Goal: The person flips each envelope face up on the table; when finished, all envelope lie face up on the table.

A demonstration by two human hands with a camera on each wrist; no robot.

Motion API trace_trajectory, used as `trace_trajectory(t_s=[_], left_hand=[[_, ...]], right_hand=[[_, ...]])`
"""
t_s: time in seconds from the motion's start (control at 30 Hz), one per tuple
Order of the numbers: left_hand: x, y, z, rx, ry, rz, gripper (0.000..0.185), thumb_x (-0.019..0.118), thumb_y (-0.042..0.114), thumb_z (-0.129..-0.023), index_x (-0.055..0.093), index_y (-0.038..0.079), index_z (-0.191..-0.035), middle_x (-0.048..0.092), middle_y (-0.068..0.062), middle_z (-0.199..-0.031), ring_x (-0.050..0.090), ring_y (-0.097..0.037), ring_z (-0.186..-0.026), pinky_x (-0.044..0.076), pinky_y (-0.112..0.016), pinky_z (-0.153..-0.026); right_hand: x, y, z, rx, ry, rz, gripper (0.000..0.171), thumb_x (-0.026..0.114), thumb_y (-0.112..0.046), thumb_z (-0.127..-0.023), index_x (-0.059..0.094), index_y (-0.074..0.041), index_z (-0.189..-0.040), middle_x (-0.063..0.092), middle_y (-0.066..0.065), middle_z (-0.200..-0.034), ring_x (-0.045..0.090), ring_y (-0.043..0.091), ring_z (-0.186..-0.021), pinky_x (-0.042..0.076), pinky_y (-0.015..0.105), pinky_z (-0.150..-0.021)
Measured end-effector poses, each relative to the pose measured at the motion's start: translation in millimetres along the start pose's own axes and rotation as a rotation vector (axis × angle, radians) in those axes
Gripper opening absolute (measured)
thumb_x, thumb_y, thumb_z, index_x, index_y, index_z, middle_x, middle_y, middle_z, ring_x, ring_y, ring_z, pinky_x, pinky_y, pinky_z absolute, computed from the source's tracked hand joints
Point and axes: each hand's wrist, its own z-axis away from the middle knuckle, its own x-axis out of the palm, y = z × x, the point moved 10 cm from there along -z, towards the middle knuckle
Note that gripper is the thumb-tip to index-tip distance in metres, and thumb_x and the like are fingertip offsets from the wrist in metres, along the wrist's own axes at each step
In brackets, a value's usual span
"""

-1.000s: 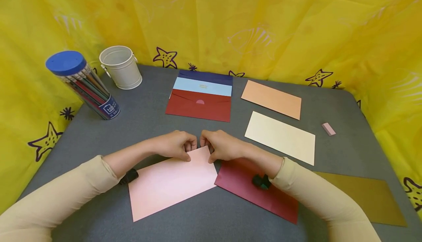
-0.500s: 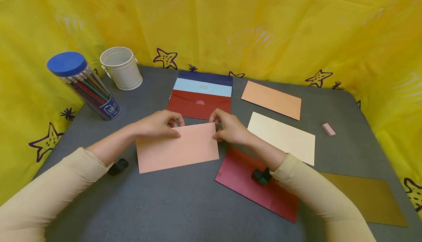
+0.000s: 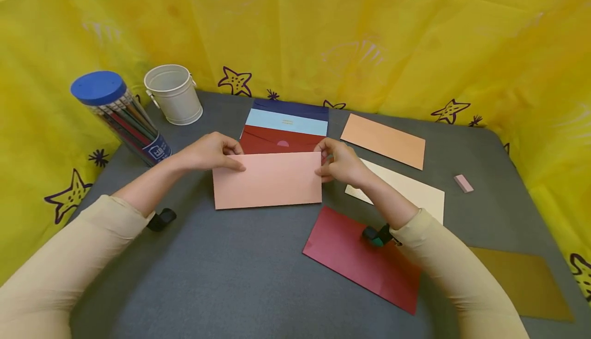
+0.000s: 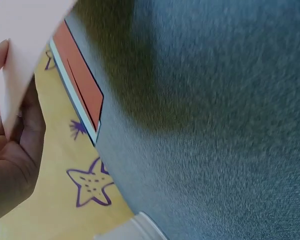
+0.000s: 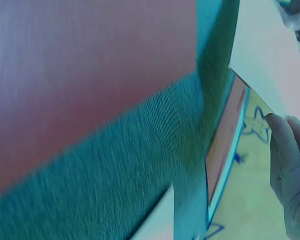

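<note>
Both hands hold a pale pink envelope [image 3: 268, 180] by its upper edge, plain face toward me. My left hand [image 3: 210, 152] pinches it near the top left, thumb in front and fingers behind. The right hand [image 3: 341, 162] pinches its top right corner. In the left wrist view the envelope [image 4: 27, 45] looks raised off the table and slightly bent. Behind it lies an overlapping stack: a red envelope [image 3: 263, 141], a light blue one [image 3: 268, 119] and a dark blue one [image 3: 291, 105]. The pink envelope covers the red one's lower part.
A dark red envelope [image 3: 341, 246] lies under the right forearm, an olive one [image 3: 521, 282] beyond it. Cream [image 3: 411, 185] and peach [image 3: 383, 141] envelopes lie at right, near an eraser [image 3: 464, 183]. At left stand a pencil tub [image 3: 122, 116] and a white bucket [image 3: 175, 98].
Both hands have carried the pink envelope away from me, up to the stack, and levelled it. Its left part was tilted lower before. The right hand has shifted right and uncovered more of the dark red envelope.
</note>
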Motion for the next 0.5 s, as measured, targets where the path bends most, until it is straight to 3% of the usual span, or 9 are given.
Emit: trace_trajectory(t_s=[0.1, 0.27, 0.37, 0.5], left_hand=[[-8.4, -8.9, -4.5, -0.049, 0.029, 0.064, 0.021, 0.08, 0.024, -0.082, 0.071, 0.007, -0.09, 0.06, 0.003, -0.071, 0.052, -0.014, -0.072, 0.044, -0.025, -0.061], [-11.3, -20.0, -8.2, -0.101, 0.016, 0.258, 0.025, 0.078, 0.021, -0.085, 0.064, 0.002, -0.093, 0.071, 0.002, -0.078, 0.066, -0.013, -0.073, 0.061, -0.033, -0.075], [-10.8, -21.7, -9.6, -0.093, 0.018, 0.338, 0.023, 0.076, 0.017, -0.086, 0.061, 0.001, -0.092, 0.073, 0.001, -0.081, 0.069, -0.014, -0.077, 0.062, -0.035, -0.079], [-9.3, -22.4, -12.6, -0.077, 0.022, 0.367, 0.024, 0.073, 0.017, -0.089, 0.063, -0.001, -0.1, 0.072, 0.002, -0.085, 0.07, -0.012, -0.081, 0.062, -0.034, -0.082]], right_hand=[[-14, 2, 1, -0.001, 0.005, -0.041, 0.039, 0.065, 0.008, -0.086, 0.048, 0.003, -0.12, 0.042, 0.011, -0.103, 0.062, 0.016, -0.072, 0.063, 0.035, -0.072], [-36, 6, 2, -0.02, 0.021, -0.085, 0.037, 0.064, 0.01, -0.087, 0.047, 0.008, -0.121, 0.043, 0.013, -0.102, 0.063, 0.015, -0.077, 0.063, 0.036, -0.072], [-45, 8, 3, -0.026, 0.031, -0.096, 0.037, 0.063, 0.01, -0.088, 0.047, 0.01, -0.122, 0.046, 0.014, -0.103, 0.064, 0.015, -0.082, 0.063, 0.035, -0.072], [-55, 11, 5, -0.006, 0.045, -0.124, 0.038, 0.061, 0.009, -0.09, 0.046, 0.011, -0.124, 0.044, 0.015, -0.104, 0.062, 0.015, -0.086, 0.063, 0.032, -0.073]])
